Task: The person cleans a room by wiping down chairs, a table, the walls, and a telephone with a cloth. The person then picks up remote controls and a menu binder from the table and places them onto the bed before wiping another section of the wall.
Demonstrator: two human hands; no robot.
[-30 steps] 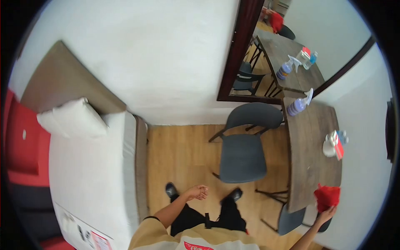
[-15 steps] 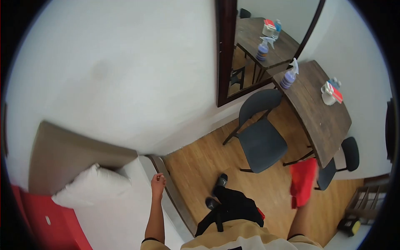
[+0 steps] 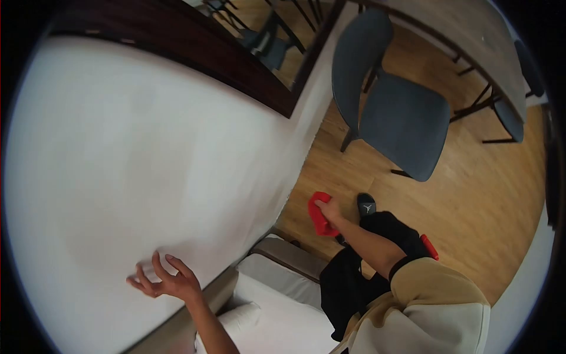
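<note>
My left hand [image 3: 168,280] is close to the white wall [image 3: 135,153], fingers spread and bent, with nothing in it. Whether its fingertips touch the wall I cannot tell. My right hand [image 3: 330,211] grips a folded red cloth [image 3: 320,217] above the wooden floor, near my feet. The cloth hangs partly below the fingers. Another red item [image 3: 430,247] shows at the side of my black trousers [image 3: 386,236]; its kind is unclear.
A dark grey chair [image 3: 404,115] stands on the floor beside the wooden table [image 3: 454,26]. A dark-framed mirror [image 3: 236,71] is against the wall. The bed [image 3: 286,307], with a white pillow [image 3: 236,321], lies below my left arm.
My view has turned toward the wall beside the bed. My left hand has risen to the wall and spread its fingers. My right hand has brought the red cloth inward, away from the table.
</note>
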